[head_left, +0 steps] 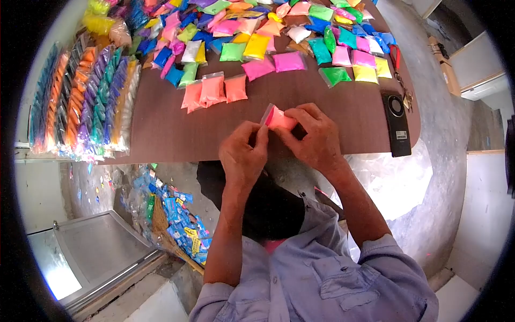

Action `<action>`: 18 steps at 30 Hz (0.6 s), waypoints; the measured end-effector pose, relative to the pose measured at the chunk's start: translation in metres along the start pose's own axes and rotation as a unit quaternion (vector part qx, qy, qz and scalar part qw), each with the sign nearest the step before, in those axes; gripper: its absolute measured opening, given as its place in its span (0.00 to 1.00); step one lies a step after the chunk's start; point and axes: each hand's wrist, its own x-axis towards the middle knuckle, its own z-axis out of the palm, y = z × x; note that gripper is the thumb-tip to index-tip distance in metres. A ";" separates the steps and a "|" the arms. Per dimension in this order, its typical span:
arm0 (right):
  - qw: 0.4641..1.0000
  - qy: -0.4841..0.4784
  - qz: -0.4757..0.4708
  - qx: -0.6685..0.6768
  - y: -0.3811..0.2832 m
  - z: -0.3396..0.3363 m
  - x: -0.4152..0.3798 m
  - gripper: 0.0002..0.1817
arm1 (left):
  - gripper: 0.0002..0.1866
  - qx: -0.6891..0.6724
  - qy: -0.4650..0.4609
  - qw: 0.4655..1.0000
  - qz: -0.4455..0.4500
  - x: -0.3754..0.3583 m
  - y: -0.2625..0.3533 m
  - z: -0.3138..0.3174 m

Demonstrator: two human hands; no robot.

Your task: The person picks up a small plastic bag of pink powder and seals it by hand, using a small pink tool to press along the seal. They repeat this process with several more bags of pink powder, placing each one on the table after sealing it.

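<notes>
Between my two hands, over the front part of the brown table (161, 134), is a small clear packet of coral-pink material (281, 121). My left hand (243, 152) is closed, with thumb and forefinger pinching at the packet's flat clear end. Fingers and thumb of my right hand (316, 137) grip the filled end from the other side. Just beyond my hands lie a few coral packets (213, 89), some overlapping. Pink packets (289, 61) lie farther back, at the edge of a large spread.
Many colourful packets cover the far table. Bundled strips of packets (80, 99) stand at the left edge. A black device (396, 124) and keys on a red strap (395, 58) lie at the right. Below left are a broom (161, 217) and blue wrappers (179, 214) on the floor.
</notes>
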 end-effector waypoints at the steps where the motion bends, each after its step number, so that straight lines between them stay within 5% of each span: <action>1: 1.000 0.002 -0.009 -0.007 0.000 0.000 0.001 0.20 | 0.08 0.000 0.001 1.000 0.000 -0.001 0.002 0.000; 18: 1.000 -0.004 0.007 0.002 -0.001 0.000 0.001 0.19 | 0.08 -0.019 -0.014 0.999 -0.025 0.005 -0.001 -0.001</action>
